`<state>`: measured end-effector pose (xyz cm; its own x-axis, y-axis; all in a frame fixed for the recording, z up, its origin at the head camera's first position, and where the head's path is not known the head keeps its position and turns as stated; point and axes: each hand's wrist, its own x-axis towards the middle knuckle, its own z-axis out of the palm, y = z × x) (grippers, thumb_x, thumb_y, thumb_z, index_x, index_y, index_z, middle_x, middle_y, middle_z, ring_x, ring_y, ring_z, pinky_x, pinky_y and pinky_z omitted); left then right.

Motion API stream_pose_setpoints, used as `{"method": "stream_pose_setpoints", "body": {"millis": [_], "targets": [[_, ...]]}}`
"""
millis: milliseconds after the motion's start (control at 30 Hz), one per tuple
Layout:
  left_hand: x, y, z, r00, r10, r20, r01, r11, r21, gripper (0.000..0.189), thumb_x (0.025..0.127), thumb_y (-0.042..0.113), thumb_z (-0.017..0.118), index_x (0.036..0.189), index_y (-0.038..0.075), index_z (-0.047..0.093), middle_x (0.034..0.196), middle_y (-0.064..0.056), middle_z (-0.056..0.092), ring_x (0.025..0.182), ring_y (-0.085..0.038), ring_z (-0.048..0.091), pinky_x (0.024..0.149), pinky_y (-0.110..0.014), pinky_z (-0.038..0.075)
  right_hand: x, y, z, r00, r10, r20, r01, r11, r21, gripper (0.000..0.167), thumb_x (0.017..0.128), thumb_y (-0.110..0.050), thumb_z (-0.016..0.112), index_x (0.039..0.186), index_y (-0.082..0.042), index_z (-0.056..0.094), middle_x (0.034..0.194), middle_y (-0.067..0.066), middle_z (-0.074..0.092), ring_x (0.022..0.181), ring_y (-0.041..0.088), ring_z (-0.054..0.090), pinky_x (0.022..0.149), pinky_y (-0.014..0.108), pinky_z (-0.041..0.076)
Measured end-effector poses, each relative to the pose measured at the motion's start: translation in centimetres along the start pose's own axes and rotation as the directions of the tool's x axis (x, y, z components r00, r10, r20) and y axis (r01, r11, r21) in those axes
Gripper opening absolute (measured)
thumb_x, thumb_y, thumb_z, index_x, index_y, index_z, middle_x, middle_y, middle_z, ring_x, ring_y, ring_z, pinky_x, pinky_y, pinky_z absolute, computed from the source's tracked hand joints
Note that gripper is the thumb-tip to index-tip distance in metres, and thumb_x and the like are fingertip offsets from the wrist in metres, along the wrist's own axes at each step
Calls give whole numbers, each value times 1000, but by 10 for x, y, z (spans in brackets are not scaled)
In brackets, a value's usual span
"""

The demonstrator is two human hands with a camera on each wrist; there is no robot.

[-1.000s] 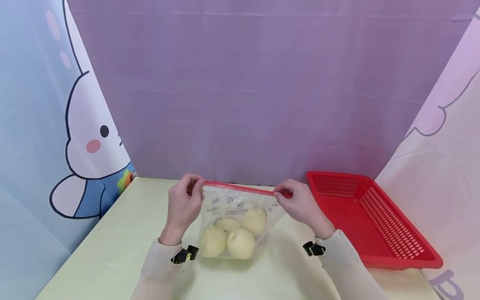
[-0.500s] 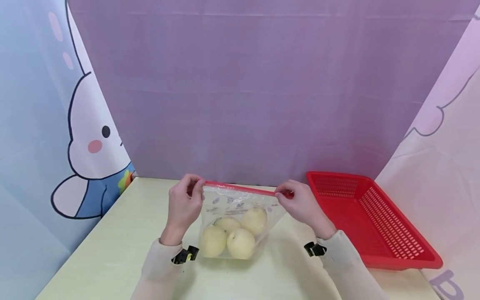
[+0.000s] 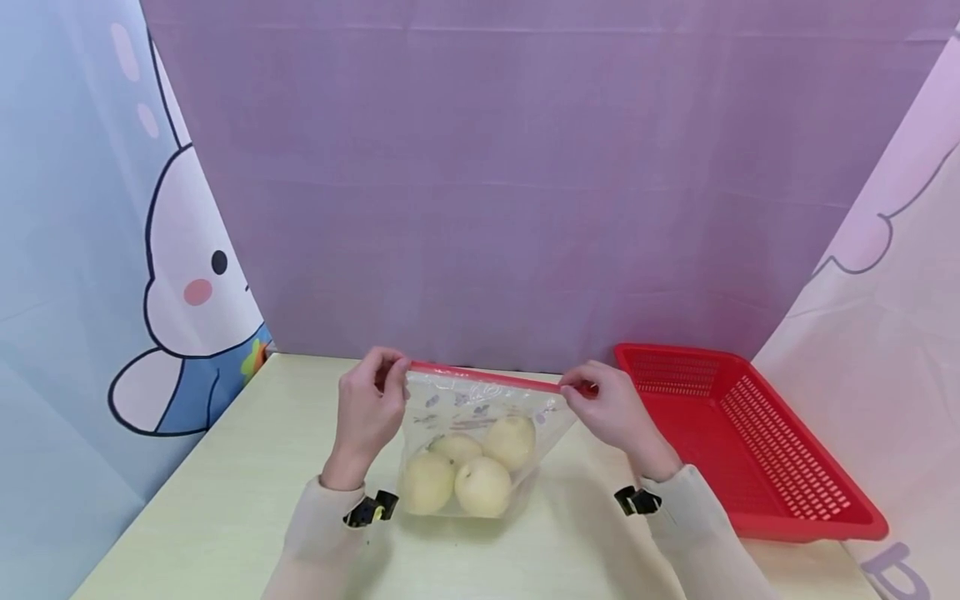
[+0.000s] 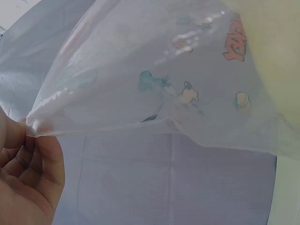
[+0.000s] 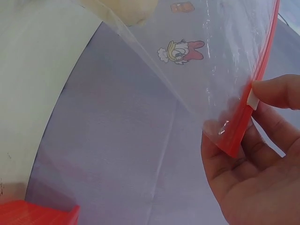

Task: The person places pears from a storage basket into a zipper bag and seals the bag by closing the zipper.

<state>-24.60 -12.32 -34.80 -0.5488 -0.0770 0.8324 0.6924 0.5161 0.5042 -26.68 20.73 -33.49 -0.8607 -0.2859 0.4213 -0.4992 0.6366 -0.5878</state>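
A clear slider zip bag [image 3: 442,408] with a red strip [image 3: 483,377] along its top stands on the table, holding several round pale yellow pears [image 3: 483,487]. Its top left corner is pinched between the thumb and finger of my left hand [image 3: 369,408]. My right hand [image 3: 611,408] grips the strip near the other end. In the right wrist view, the right thumb presses a small white slider [image 5: 252,100] on the strip, with fingers behind the film. Cartoon prints [image 4: 190,93] show on the bag in the left wrist view.
A red plastic basket [image 3: 795,529] with slotted walls stands to the right, close by my right forearm. The pale table [image 3: 247,500] meets a purple cloth backdrop [image 3: 480,183] at the rear. Printed cloths hang at both sides.
My right hand has shifted slightly to the right along the red strip. The left hand and the pears stay put. The head view has turned very slightly.
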Motion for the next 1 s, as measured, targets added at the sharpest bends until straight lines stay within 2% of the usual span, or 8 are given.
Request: {"method": "stream_pose_setpoints", "body": {"millis": [1000], "targets": [[0,1,-1,1000,-27,7,27,999,18,5,96,-3,66,93,0,65,66,-1,60,55,-10,56,47,-17,45,-6,10,-5,999,48,-22,-47,999,8,15,90,-10,76,104,-10,75,102,4,68,85,22,60,71,29,60]]}}
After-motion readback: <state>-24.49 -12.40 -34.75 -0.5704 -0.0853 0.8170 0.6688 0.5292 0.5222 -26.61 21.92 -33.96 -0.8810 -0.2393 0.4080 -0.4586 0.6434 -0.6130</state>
